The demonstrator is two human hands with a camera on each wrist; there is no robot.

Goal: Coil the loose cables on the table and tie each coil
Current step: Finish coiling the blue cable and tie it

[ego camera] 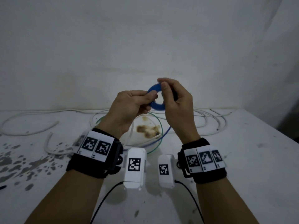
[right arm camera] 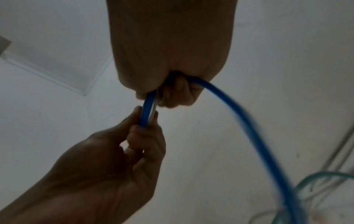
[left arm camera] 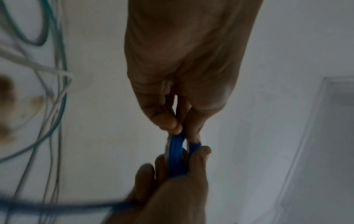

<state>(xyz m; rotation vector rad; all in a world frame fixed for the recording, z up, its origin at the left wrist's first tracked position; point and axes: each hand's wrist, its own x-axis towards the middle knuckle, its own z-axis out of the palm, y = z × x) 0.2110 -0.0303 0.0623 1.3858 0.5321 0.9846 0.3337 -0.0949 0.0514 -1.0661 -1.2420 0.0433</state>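
Note:
A small blue cable coil (ego camera: 156, 106) hangs in the air above the table, held between both hands. My left hand (ego camera: 149, 101) pinches its left side with thumb and fingers. My right hand (ego camera: 161, 84) grips its top and right side with curled fingers. The left wrist view shows the coil (left arm camera: 175, 153) edge-on between the two sets of fingers. From my right hand (right arm camera: 168, 97) a loose blue tail (right arm camera: 249, 121) drops away and reaches the table (ego camera: 164, 135). A green cable (ego camera: 160, 125) lies looped on the table under the hands.
Several loose white cables (ego camera: 29, 125) sprawl along the back of the white table (ego camera: 242, 159), left and right (ego camera: 208, 122). A brown stain (ego camera: 148, 129) marks the table inside the green loop. Grey paint flecks cover the left front. A wall rises behind.

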